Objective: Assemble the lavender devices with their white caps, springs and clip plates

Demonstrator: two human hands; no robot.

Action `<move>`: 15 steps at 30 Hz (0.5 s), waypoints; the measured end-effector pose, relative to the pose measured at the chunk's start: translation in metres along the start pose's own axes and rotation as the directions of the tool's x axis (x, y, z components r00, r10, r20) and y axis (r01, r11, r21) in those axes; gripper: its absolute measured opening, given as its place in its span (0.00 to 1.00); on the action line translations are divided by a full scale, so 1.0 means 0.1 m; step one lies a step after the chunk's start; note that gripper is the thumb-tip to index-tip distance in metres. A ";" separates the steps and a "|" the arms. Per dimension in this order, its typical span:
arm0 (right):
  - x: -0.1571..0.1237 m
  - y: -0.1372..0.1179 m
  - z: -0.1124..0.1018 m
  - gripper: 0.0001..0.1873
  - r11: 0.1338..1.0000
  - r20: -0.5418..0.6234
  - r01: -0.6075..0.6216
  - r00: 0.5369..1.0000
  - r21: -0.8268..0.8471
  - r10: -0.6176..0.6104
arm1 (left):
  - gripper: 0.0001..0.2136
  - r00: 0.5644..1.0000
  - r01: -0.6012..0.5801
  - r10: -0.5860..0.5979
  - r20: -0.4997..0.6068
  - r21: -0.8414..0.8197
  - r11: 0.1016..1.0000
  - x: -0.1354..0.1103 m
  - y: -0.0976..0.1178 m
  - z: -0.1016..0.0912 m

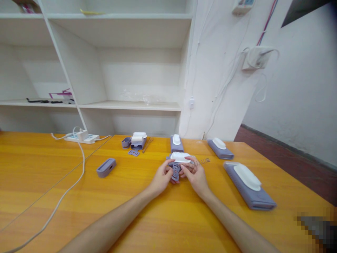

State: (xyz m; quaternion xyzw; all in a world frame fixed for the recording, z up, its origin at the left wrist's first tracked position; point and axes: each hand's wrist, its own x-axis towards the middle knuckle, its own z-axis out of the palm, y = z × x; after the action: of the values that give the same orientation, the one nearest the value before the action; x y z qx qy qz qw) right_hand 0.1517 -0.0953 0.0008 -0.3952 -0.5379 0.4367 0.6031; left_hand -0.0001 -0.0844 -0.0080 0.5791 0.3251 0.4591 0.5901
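Observation:
My left hand (161,177) and my right hand (197,176) meet over the table, fingers closed around the edges of a small purple-grey slotted plastic plate (175,172). Just behind the plate is a purple-grey case with a white, ribbed top piece (180,156), partly hidden by my fingers. A thin metal coil spring (204,161) sticks out to the right beside my right hand. Whether the right fingers also pinch the spring's near end, I cannot tell.
Purple-grey cases with white tops stand behind (177,144) and to the right (247,182). Another opened case (138,142), a slotted plate (133,153) and a spring (147,144) lie back left. A purple-grey end cap (106,168) and white cable (79,179) are on the left.

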 end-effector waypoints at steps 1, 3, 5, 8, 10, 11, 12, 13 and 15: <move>0.00 0.00 0.00 0.26 1.000 0.007 0.002 1.000 0.003 -0.002 | 0.22 1.000 -0.004 0.004 0.002 0.004 1.000 0.00 -0.01 0.00; 0.00 0.01 0.00 0.26 1.000 0.021 0.010 1.000 -0.001 -0.010 | 0.22 1.000 -0.009 0.009 0.006 0.007 1.000 0.00 -0.03 0.00; 0.00 0.02 -0.01 0.24 0.999 0.039 0.028 0.999 -0.019 -0.027 | 0.23 1.000 -0.009 0.009 0.003 0.006 1.000 0.00 -0.03 0.00; 0.00 0.04 -0.01 0.24 0.995 0.059 0.064 0.996 -0.076 -0.059 | 0.24 1.000 -0.008 0.008 -0.001 0.009 1.000 0.00 -0.02 0.01; 0.00 0.06 -0.01 0.23 0.990 0.065 0.082 0.995 -0.115 -0.075 | 0.24 1.000 -0.010 0.010 0.001 0.017 1.000 -0.01 0.01 0.02; 0.00 0.07 -0.01 0.23 0.988 0.068 0.089 0.994 -0.127 -0.081 | 0.25 1.000 -0.012 0.012 0.003 0.019 1.000 -0.01 0.02 0.02; 0.00 0.07 -0.01 0.23 0.987 0.071 0.095 0.994 -0.133 -0.087 | 0.25 1.000 -0.013 0.013 0.005 0.020 1.000 -0.02 0.03 0.02; 0.00 0.07 -0.01 0.23 0.986 0.074 0.101 0.993 -0.135 -0.092 | 0.25 1.000 -0.015 0.015 0.007 0.021 1.000 -0.02 0.03 0.02; -0.01 0.06 -0.01 0.23 0.984 0.083 0.111 0.991 -0.138 -0.100 | 0.25 1.000 -0.019 0.019 0.008 0.018 1.000 -0.02 0.04 0.02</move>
State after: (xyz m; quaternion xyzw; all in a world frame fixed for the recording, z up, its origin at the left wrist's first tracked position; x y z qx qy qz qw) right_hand 0.1526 -0.0943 -0.0048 -0.3913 -0.6104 0.3793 0.5749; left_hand 0.0003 -0.0876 -0.0046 0.5894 0.3215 0.4595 0.5815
